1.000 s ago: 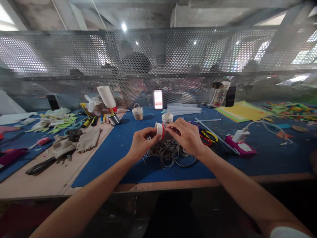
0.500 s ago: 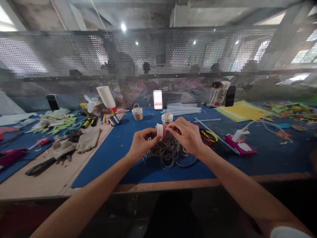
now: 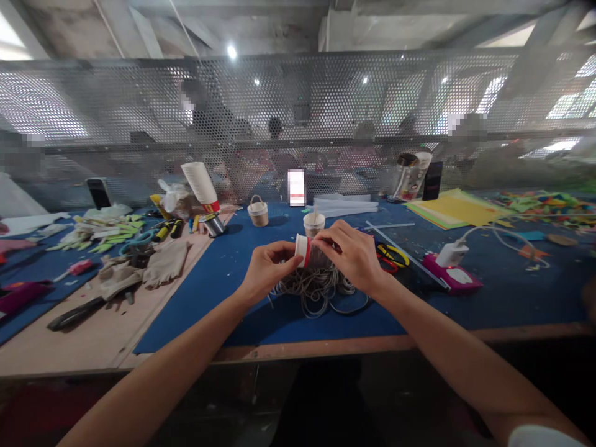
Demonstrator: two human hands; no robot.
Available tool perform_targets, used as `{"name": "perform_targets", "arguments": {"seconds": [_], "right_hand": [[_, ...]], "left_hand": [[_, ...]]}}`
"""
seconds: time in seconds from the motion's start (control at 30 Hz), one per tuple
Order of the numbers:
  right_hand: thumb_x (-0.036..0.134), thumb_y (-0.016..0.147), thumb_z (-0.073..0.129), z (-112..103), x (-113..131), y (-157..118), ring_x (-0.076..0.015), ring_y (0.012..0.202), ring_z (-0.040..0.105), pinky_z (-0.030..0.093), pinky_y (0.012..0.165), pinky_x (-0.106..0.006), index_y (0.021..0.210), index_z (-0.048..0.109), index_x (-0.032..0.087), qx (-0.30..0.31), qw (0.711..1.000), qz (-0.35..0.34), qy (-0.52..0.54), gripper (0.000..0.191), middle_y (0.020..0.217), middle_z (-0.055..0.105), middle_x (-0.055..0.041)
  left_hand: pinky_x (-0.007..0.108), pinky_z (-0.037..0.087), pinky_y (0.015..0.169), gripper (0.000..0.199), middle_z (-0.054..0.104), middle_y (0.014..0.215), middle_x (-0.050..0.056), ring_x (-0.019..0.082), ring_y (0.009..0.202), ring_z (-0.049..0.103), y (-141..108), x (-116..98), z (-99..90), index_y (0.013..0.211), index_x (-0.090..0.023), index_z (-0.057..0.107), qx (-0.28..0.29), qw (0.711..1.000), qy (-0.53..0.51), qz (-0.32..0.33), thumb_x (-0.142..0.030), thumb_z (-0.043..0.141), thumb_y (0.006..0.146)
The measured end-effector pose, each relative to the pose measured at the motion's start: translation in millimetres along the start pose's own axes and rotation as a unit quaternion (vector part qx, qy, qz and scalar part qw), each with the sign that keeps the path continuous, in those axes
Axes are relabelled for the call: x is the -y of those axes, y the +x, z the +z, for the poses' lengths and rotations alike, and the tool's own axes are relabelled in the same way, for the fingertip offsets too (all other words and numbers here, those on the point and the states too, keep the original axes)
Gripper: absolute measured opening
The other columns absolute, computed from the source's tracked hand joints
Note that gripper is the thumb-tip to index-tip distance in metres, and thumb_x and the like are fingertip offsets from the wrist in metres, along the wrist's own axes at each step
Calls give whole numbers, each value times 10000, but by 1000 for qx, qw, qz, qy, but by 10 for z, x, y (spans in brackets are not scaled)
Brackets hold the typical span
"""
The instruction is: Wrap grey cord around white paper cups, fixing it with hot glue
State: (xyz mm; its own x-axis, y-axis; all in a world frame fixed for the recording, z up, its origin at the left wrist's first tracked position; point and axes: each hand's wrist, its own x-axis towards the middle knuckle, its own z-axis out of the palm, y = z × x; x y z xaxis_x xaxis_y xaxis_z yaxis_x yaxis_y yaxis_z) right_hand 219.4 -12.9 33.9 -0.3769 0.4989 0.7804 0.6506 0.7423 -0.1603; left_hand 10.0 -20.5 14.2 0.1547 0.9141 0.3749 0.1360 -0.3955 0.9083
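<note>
My left hand grips a small white paper cup with a red band, tipped on its side. At the cup's right edge, my right hand has its fingertips pinched together; what lies between them is too small to make out. Beneath both hands is a tangled heap of grey-brown cord on the blue mat. Just behind the hands stands a cord-wrapped cup with a stick in it. A small basket with a handle is further left.
Stacked paper cups lean at the left, near gloves and a black-handled tool. Yellow-handled pliers and a pink box with a charger lie right. A lit phone stands before the mesh screen.
The cup in my left hand has turned slightly, its open rim now less visible. Both hands keep nearly the same place.
</note>
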Motion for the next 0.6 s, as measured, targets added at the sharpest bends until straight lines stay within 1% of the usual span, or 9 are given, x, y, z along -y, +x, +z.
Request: {"name": "perform_targets", "arguments": {"seconds": [0.23,0.4,0.6], "right_hand": [[332,999,497,3,-2,-3,-138,805,626,455,750,-266,992,661,231,-1,1000,-4,-6,192,939,677,-33],[337,1000,496,10,-10,-2,-137,803,625,449,730,-261,985,664,229,-2,1000,-9,-8,201,938,680,-36],[346,999,499,22,-23,-8,-137,799,623,448,739,-270,983,671,229,1,1000,2,-5,209,950,683,-32]], "left_hand": [[256,530,634,212,748,794,60,147,666,655,-4,-40,5,873,-138,745,3,1000,-14,-14,-283,766,719],[250,520,597,218,739,775,55,145,644,644,-9,-45,9,859,-139,743,12,1000,-7,-14,-308,764,722],[233,486,542,217,720,739,42,127,597,609,-8,-47,14,840,-145,739,20,999,-26,-25,-317,774,714]]}}
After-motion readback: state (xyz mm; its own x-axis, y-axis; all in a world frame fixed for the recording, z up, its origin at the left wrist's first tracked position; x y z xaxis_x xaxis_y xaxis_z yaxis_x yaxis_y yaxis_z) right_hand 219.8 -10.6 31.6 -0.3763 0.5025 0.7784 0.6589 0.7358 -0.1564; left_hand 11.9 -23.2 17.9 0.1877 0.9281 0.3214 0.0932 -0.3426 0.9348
